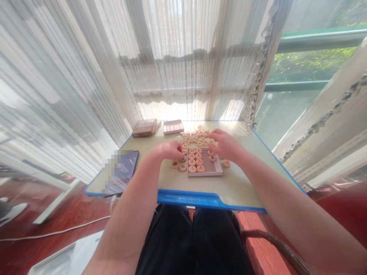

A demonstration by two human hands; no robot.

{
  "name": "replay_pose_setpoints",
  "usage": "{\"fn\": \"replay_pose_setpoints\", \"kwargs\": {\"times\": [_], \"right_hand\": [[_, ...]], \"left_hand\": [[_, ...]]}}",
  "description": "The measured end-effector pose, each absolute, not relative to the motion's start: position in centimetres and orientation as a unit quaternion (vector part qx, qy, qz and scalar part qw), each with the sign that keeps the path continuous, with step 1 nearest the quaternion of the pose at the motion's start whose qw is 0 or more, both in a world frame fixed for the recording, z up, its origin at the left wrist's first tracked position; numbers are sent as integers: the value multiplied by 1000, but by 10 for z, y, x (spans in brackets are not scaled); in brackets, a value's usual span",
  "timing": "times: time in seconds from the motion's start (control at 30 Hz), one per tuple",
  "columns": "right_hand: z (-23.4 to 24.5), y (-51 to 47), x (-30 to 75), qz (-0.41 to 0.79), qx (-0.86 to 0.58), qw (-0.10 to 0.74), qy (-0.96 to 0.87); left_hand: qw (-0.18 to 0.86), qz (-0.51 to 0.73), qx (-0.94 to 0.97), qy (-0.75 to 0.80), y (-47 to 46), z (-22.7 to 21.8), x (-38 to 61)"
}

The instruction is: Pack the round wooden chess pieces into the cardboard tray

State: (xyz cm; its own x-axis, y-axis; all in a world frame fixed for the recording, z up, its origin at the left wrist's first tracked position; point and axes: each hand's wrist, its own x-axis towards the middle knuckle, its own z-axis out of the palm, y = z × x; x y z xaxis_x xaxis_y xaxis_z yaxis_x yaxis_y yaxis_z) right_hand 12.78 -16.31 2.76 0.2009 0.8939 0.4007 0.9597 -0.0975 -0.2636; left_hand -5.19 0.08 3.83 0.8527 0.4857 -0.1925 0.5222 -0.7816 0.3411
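- Because the box (pixel 205 174) lies between both hands on the table (pixel 243 185), either can probably reach it easily.
- Left hand (pixel 172 150): fingertips drawn together at side pieces (pixel 182 167) just left of the box; I cannot tell whether one is clamped.
- Right hand (pixel 223 144): fingers look spread near the box's far right corner; whether they grip anything, I cannot tell.
- Red pieces (pixel 200 162) line the box's left side in two columns, faces up, likely for legible marks; two dark pieces (pixel 212 157) sit right.
- Loose pieces (pixel 200 134) lie beyond, presumably within reach.
- Tablet (pixel 124 170) rests left, well apart, perhaps leaving elbow room.
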Motion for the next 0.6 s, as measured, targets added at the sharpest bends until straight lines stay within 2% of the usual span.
{"fn": "replay_pose_setpoints", "kwargs": {"times": [0.33, 0.6], "right_hand": [[31, -163, 128, -63, -758, 209, -614], [35, -164, 130, -71, -763, 208, -608]], "left_hand": [[157, 57, 941, 293, 2, 37, -53], [101, 17, 945, 310, -5, 45, -57]]}}
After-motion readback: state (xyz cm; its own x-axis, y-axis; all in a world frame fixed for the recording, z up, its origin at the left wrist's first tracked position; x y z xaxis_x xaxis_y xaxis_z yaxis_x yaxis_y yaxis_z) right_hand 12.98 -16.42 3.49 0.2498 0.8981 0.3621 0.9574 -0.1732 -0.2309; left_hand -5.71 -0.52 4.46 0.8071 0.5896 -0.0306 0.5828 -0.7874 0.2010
